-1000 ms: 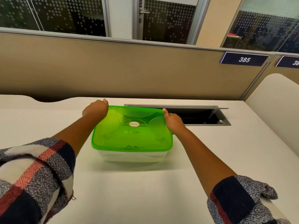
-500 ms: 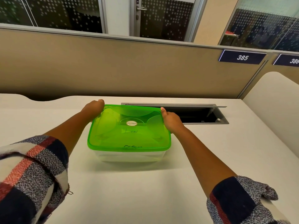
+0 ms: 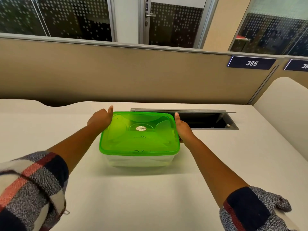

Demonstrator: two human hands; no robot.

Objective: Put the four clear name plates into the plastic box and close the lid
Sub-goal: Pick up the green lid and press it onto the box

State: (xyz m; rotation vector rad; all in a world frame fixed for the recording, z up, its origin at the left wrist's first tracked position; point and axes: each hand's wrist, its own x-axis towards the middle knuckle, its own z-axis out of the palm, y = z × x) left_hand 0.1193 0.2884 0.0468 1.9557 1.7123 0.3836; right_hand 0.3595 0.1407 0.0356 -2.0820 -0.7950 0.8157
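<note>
Lid of green plastic sits flat on the clear box, which stands on the white desk just in front of an open cable hatch. The left hand presses against the lid's left far corner, thumb pointing up, its other fingers hidden behind the rim, so I cannot tell how they lie. The right hand presses against the right edge, thumb straight along the rim, fingers tucked down the box's side out of sight. The name plates cannot be made out through the box wall. Plaid sleeves are pushed up both forearms. A sign on the partition reads 385.
</note>
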